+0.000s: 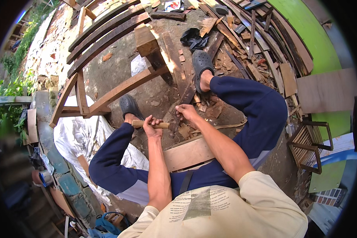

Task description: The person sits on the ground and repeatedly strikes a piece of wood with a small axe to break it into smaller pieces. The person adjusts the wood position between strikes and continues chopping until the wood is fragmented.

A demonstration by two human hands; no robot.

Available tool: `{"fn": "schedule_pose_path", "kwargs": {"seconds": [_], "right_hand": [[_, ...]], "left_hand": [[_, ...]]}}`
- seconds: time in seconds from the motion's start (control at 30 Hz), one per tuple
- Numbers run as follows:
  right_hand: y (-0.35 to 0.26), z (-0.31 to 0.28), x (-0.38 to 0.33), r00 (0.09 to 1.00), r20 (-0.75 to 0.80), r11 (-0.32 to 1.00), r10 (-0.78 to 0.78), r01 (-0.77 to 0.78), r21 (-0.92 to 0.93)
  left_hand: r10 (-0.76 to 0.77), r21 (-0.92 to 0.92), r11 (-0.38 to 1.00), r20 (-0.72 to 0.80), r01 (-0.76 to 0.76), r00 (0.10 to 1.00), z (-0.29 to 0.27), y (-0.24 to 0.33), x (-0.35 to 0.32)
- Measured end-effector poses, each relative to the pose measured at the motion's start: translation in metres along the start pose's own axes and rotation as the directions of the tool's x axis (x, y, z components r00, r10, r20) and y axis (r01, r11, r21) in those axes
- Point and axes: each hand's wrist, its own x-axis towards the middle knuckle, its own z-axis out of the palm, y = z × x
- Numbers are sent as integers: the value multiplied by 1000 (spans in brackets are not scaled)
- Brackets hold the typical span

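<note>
Left hand (152, 126): clenched on wooden handle (162, 125), at 9 o'clock of right hand.
Right hand (185, 112): fingers pinching dark strip (182, 100); grip unclear.
Plank (188, 153): 6 o'clock, between legs.

Wooden frame (107, 91) left of scrap pile (250, 35) — plank (186, 152) between knees.

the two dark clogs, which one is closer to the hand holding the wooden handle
The clog on the left foot, just above the left hand gripping the wooden handle. The other clog sits farther up, on the outstretched right leg.

Navy trousers (250, 107), dark grey clogs (201, 63), green wall (311, 35).
</note>
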Motion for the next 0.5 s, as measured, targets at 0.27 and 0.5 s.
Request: {"fn": "schedule_pose_path", "kwargs": {"seconds": [0.27, 0.5], "right_hand": [[73, -96, 61, 646, -726, 896, -235, -145, -419], [25, -56, 2, 934, -357, 899, 23, -175, -401]], "left_hand": [[105, 2, 994, -91, -105, 990, 25, -11, 13], [287, 262, 943, -330, -205, 899, 24, -14, 24]]}}
